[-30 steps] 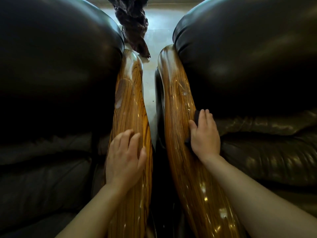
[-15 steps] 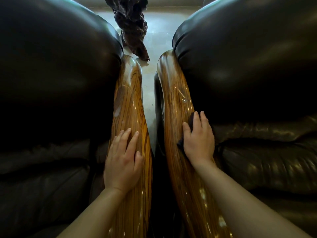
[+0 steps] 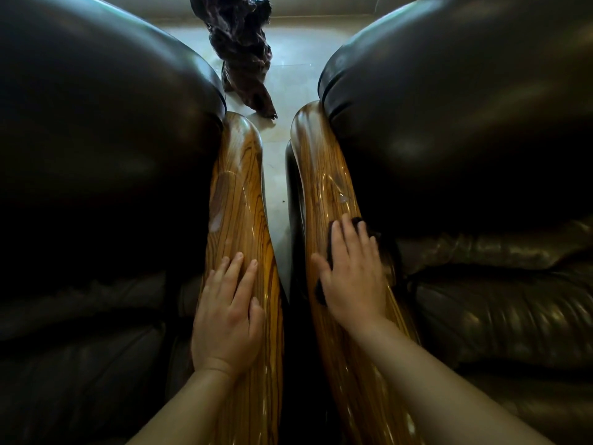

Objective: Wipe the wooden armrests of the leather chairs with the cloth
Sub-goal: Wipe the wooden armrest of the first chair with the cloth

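Observation:
Two glossy striped wooden armrests run side by side between two dark leather chairs. My left hand [image 3: 227, 313] lies flat and bare on the left armrest [image 3: 237, 175], fingers slightly apart. My right hand [image 3: 351, 271] presses a dark cloth [image 3: 369, 228] onto the right armrest [image 3: 321, 175]. Most of the cloth is hidden under the palm; only its edges show past the fingertips and by the thumb. A small wet smear sits on the right armrest just ahead of the cloth.
The left leather chair [image 3: 96, 155] and the right leather chair [image 3: 465, 139] fill both sides. A narrow strip of pale floor [image 3: 276, 187] shows between the armrests. A gnarled dark wooden piece [image 3: 240, 53] stands on the floor beyond them.
My right hand has slid the cloth leftward across the top of the right armrest. My left hand has stayed resting on the left armrest. The view has tilted slightly.

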`<state>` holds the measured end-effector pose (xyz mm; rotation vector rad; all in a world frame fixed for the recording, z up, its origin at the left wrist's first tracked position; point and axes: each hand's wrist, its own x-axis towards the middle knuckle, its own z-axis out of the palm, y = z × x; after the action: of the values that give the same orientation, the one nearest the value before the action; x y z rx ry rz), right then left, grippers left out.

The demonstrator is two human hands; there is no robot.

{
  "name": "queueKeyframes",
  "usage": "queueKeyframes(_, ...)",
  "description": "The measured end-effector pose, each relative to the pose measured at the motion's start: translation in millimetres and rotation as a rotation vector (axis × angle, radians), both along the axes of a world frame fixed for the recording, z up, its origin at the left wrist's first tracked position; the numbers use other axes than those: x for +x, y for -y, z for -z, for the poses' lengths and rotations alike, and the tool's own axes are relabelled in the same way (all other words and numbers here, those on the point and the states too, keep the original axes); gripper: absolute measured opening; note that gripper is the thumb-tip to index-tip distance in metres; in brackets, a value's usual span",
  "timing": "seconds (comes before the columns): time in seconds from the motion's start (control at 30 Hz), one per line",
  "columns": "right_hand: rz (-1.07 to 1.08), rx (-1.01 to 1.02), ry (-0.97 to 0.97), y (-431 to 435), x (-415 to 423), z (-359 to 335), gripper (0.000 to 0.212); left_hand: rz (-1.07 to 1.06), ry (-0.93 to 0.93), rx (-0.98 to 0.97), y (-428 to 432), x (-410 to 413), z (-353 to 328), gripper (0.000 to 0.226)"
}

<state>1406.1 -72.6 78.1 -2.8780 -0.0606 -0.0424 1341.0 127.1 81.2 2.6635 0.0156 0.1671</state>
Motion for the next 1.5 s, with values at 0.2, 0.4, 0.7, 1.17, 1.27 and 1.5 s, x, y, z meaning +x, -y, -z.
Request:
queueKeyframes(0.2, -0.077, 0.061, -0.002, 38, -38, 12, 0.064, 0.001, 0.014, 0.011, -2, 1, 4, 0.056)
queueKeyframes(0.4, 0.105, 0.08, -0.02, -7, 37, -5, 0.066, -0.002, 0.033, 0.01, -2, 1, 5, 0.056)
queueKeyframes(0.7, -0.101, 0.104, 0.005, 35, -5, 7, 0.061, -0.007, 0.038, 0.024, -3, 1, 7, 0.056)
queueKeyframes(1.17, 0.175, 0.353, -0.041, 20, 53, -4, 0.07, 0.014, 0.036, 0.025, -4, 2, 9, 0.056)
queueKeyframes(1.27, 0.209, 0.347, -0.052, 9, 87, -12, 0.07, 0.012, 0.034, 0.03, -3, 2, 9, 0.057)
queueKeyframes(1.5, -0.211, 0.079, 0.004, 29, 15, -3, 0.067, 0.003, 0.006, 0.044, -3, 3, 7, 0.057)
